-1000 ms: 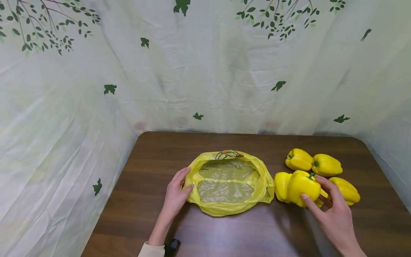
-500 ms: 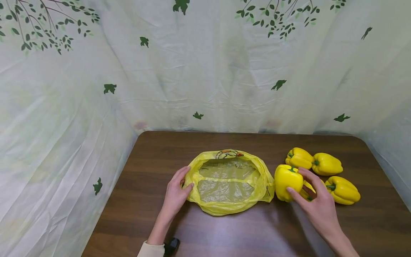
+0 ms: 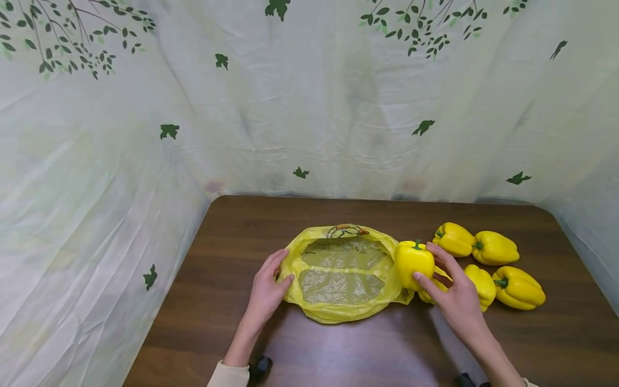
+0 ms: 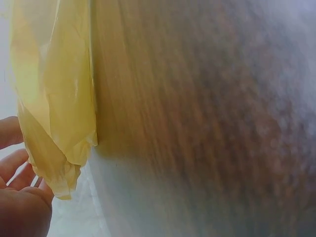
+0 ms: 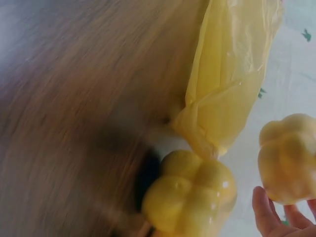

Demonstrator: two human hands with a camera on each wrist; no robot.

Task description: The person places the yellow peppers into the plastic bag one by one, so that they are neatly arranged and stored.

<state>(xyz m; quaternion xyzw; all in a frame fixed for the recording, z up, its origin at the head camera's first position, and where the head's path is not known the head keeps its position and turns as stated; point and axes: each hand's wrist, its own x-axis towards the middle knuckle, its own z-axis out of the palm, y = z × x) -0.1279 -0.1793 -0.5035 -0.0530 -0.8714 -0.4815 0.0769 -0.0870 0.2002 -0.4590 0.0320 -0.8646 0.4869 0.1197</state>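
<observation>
A thin yellow plastic bag (image 3: 338,315) stands on the table with its mouth spread wide, its inside in sight. At the bag's left rim, my left hand (image 3: 267,283) pinches the plastic between thumb and fingers; the left wrist view has the hand (image 4: 24,202) at the bag's crumpled corner (image 4: 64,168). My right hand (image 3: 454,301) grips a yellow bell pepper (image 3: 414,265), stem up, raised at the bag's right rim. The right wrist view puts this pepper (image 5: 289,160) above another bell pepper (image 5: 192,192) near the bag. My right hand partly hides that lower pepper in the head view.
Right of the bag lie more yellow bell peppers: two at the back (image 3: 453,239), one at the right (image 3: 520,288) and one behind my right hand (image 3: 483,287). The brown wooden table (image 3: 232,231) meets a pale leaf-printed curtain (image 3: 329,107) behind.
My right hand has carried the gripped bell pepper leftward from among the others to the bag's right rim. The left hand stays at the bag's left rim.
</observation>
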